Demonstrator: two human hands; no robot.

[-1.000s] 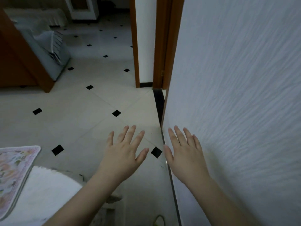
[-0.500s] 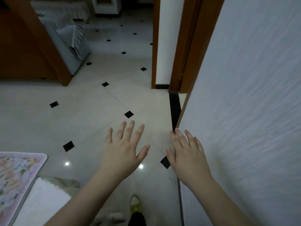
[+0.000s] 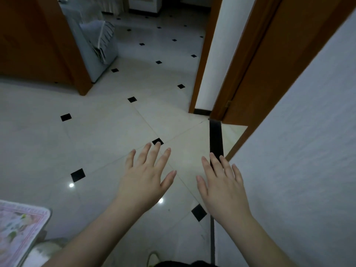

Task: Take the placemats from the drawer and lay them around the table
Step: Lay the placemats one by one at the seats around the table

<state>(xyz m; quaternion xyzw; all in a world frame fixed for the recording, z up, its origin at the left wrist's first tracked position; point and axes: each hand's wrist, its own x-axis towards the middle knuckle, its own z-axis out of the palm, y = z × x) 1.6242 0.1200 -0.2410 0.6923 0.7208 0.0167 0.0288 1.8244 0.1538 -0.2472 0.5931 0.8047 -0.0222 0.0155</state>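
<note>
Mostly your view is filled by the pale tiled floor (image 3: pixel 107 135), glossy and dotted with small black diamond insets, running from the bottom of the frame up to the top centre. Down the whole right side rises a white textured wall (image 3: pixel 308 151), slanting from the upper right corner to the lower middle. At upper left stands a broad brown wooden panel (image 3: pixel 34 39), and just to its right a grey fabric-covered piece of furniture (image 3: pixel 96 47) sits on the tiles. Right of centre at the top, a brown door frame (image 3: pixel 250 60) flanks a narrow white strip of wall, with a black threshold strip (image 3: pixel 216 135) on the floor below it.

Your two forearms reach up from the bottom edge, both bare. Your left hand (image 3: pixel 143 180) hangs over the floor in the middle of the frame, palm down, fingers straight and spread, holding nothing. Your right hand (image 3: pixel 224 186) is beside it, close to the white wall, palm down too, fingers straight and slightly fanned, also empty; whether it touches the wall I cannot tell.

At the lower left corner lies a placemat (image 3: pixel 17 234), pinkish with a floral print and a striped border, only partly in frame, on a whitish surface (image 3: pixel 45 251), well apart from both hands.
</note>
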